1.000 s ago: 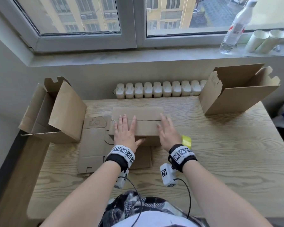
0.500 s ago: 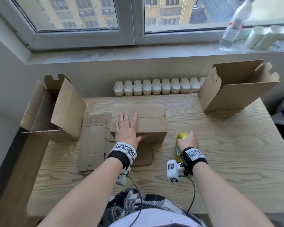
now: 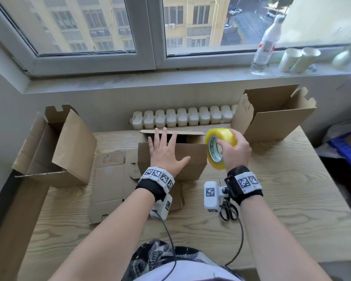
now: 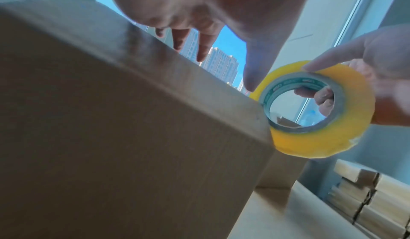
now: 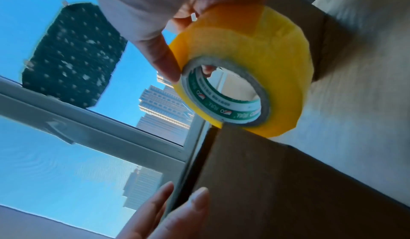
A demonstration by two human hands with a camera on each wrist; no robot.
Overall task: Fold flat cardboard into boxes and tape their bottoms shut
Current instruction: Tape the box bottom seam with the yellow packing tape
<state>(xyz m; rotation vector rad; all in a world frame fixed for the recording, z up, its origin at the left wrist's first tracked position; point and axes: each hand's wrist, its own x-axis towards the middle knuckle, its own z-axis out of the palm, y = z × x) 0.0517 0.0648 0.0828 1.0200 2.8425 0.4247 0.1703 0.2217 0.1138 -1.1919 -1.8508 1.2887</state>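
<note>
The left hand (image 3: 166,152) lies flat with straight, spread fingers on the upturned bottom of the cardboard box (image 3: 193,157) in the middle of the wooden table (image 3: 292,199), pressing the near flap down; the far flap (image 3: 170,132) stands slightly raised, leaving a dark gap between the two. The right hand (image 3: 234,151) grips a roll of yellow packing tape (image 3: 217,147) — thumb on the near face by the green-printed core, fingers curled over the outer rim — and holds it in the air just beside the box's right edge, the roll standing on edge with its hole facing left. In the left wrist view the roll (image 4: 319,109) sits right at the box corner, whether touching it or not I cannot tell. Flat cardboard blanks (image 3: 109,179) lie on the table under and to the left of the box. An already folded box (image 3: 55,147) sits at the table's left edge with its flaps open, and another folded box (image 3: 276,114) sits at the far right — both well apart from the hands. Black-handled scissors (image 3: 228,209) lie on the table near the right wrist. On the windowsill stand a clear plastic bottle (image 3: 265,45) and two paper cups (image 3: 298,59) lying on their sides.
</note>
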